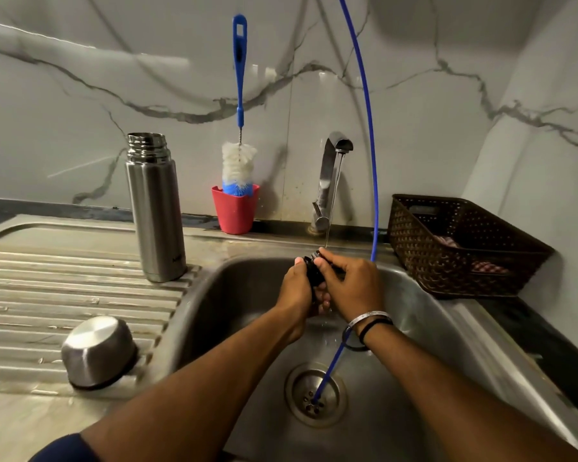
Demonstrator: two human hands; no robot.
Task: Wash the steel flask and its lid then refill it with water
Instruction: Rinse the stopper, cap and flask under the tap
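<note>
Left hand: your left hand [297,288] curls round the black lid stopper [314,273] from the flask side, thumb on its upper edge.
Right hand: your right hand [352,285] pinches the same stopper from the basket side, fingertips on top, just under the running water [334,195].
Stopper: small, light and rigid, and probably slick when wet; grip it by the rim with both hands and keep it low over the sink [414,295].
Tap: the tap [331,175] stands just behind your hands.
Flask: the steel flask [154,208] stands upright and open on the drainboard, left of the tap; it looks rigid, smooth and likely top-heavy once filled, so take it round the mid-body.
Cup lid: the steel cup lid [97,351] lies mouth-down, nearer you than the flask; light, take it by the sides.
Brush: the bottle brush [238,128] stands in a red cup [235,211] between flask and tap.
Basket: 1 brown basket [457,248] sits right of the tap.
</note>
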